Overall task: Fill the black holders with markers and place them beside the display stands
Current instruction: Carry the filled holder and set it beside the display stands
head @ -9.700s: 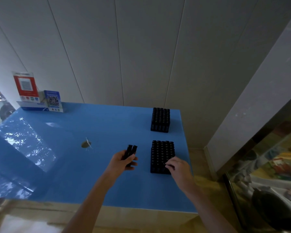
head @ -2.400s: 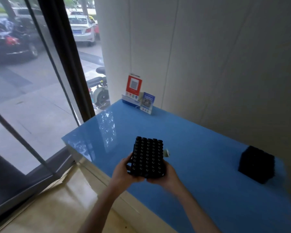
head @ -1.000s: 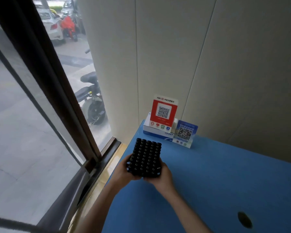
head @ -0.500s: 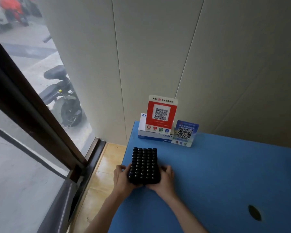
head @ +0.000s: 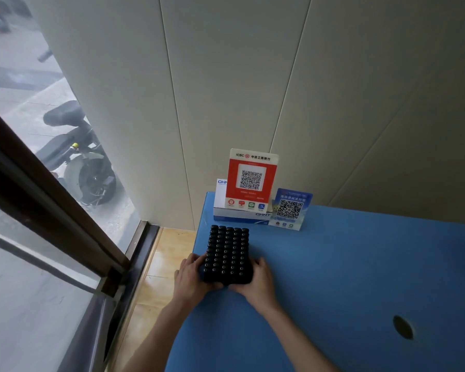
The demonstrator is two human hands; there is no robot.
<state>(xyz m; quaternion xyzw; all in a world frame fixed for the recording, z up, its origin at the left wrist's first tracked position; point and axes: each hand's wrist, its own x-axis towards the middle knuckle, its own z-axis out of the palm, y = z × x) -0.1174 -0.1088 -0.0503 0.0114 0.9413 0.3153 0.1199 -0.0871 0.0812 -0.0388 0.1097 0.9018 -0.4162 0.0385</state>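
Blue tabletop [head: 360, 264] meets a pale panelled wall, with the red display stand [head: 251, 179] and blue display stand [head: 290, 209] at its far corner. Just before them sits the black holder [head: 227, 255], full of markers, the left hand [head: 189, 275] and right hand [head: 257, 280] gripping its near sides with curled fingers.

The black holder [head: 227, 255] is a rectangular block packed full with rows of black markers [head: 224, 248], caps up, sitting flat near the blue desk's [head: 360, 264] left edge. At its 12 o'clock, just beside it, stands the red display stand [head: 251, 179]; the smaller blue display stand [head: 290, 209] is at 1 o'clock.
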